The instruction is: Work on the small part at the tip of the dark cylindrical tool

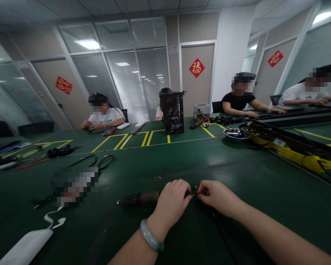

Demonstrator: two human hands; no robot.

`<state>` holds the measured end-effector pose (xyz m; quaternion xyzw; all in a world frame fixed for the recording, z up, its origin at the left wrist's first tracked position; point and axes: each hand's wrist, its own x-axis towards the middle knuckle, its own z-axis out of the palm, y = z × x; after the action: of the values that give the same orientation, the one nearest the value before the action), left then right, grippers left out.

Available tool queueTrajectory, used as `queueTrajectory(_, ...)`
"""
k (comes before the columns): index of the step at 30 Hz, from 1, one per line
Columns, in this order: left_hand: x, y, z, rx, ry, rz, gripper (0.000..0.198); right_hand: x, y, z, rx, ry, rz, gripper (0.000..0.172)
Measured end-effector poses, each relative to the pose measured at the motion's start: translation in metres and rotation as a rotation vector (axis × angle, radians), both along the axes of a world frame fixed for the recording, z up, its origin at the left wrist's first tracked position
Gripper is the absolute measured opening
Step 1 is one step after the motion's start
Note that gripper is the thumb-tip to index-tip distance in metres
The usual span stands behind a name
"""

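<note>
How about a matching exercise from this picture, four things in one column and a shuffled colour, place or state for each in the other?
1. bracelet
2. bowl
3. power tool
4. computer case

A. black, perforated, standing upright
B. partly hidden by the left hand
C. pale green
D. silver

Pairs: 1-C, 2-D, 3-B, 4-A

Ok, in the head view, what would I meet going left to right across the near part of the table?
White flat object → white earphone → dark screwdriver-like tool → left hand → right hand.
</note>
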<state>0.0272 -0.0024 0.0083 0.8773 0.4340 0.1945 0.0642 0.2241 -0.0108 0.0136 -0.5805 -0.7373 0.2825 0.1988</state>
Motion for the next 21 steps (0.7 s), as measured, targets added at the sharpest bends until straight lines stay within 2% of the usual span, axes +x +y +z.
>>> queueTrajectory(11, -0.004, -0.002, 0.0, -0.009, -0.023, -0.032, 0.011, -0.006, 0.001, -0.012, 0.024, 0.055, 0.011, 0.006)
queueTrajectory(21, -0.004, -0.004, 0.005, -0.029, -0.006, -0.042, 0.011, -0.002, -0.001, -0.011, 0.026, 0.081, 0.046, 0.007)
